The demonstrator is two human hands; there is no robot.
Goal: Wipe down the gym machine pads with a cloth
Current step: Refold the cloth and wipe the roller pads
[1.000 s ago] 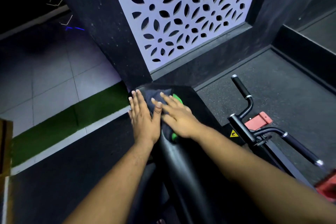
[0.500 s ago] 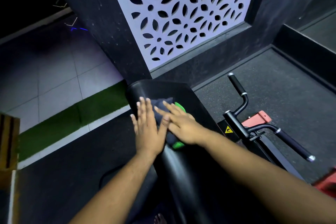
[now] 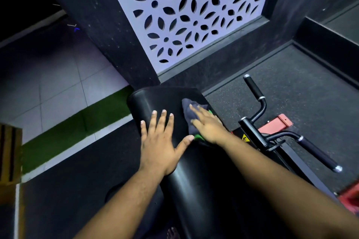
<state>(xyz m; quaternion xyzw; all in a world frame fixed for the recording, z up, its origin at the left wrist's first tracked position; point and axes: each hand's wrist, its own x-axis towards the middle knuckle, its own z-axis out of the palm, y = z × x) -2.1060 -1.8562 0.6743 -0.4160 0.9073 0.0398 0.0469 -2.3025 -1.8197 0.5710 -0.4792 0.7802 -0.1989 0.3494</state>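
The left hand (image 3: 161, 145) is laid flat on the black pad (image 3: 194, 170), fingers straight and spread, nothing grasped. The right hand (image 3: 208, 127) is pressed flat, fingers straight, on the dark cloth (image 3: 189, 114), which lies on the pad's right side just beside the left thumb; green shows at the cloth's edges. The pad's rounded end is seen just beyond both hands, near the patterned wall panel (image 3: 184, 11). Open floor (image 3: 301, 93) is seen right of the right hand, past two black handles (image 3: 256, 93). A yellow warning label (image 3: 245, 137) is there, too small to be read.
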